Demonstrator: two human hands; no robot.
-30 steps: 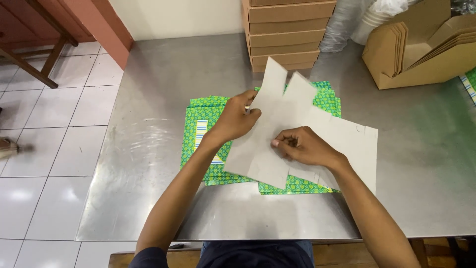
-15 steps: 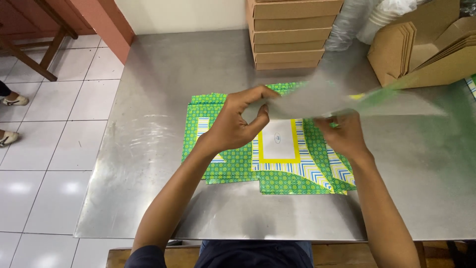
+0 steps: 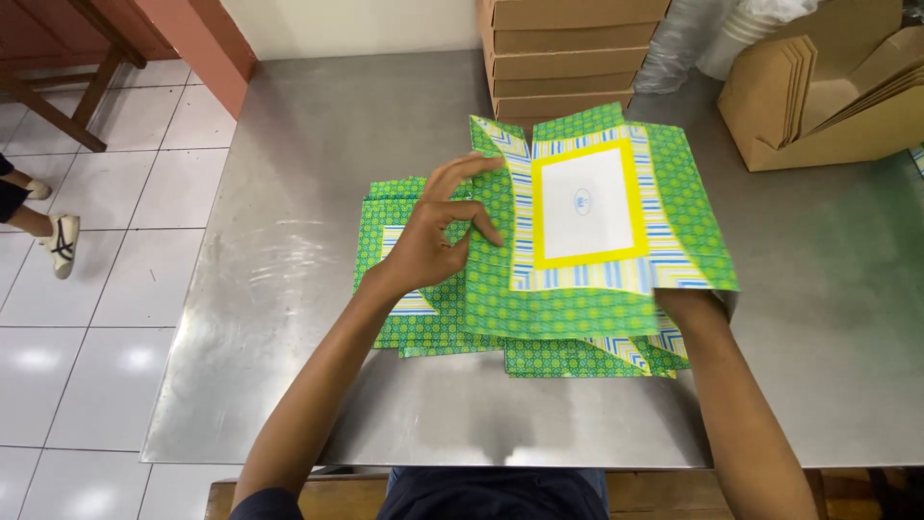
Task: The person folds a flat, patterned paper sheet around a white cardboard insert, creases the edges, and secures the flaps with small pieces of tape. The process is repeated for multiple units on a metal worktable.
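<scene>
Steel table [image 3: 289,289] filling most of the view, white floor tiles to the left. Stack of brown cardboard boxes [image 3: 568,53] at the far edge, and an open carton of folded brown cardboard [image 3: 828,106] at the far right corner. Pile of flat green patterned sheets [image 3: 423,318] lying on the table near the middle. Above that pile, one green sheet [image 3: 587,231] lifted and turned printed side up, showing a yellow frame around a white square with striped borders; tilted, near edge over the pile, far edge reaching toward the brown boxes. Left hand [image 3: 438,241] at the sheet's left edge, fingers loosely spread and curled, fingertips touching the sheet, not clearly pinching it. Right hand hidden under the sheet's right near corner, only the forearm [image 3: 731,404] showing; grip there impossible to tell. Someone's sandalled foot [image 3: 60,241] on the tiles at far left.
</scene>
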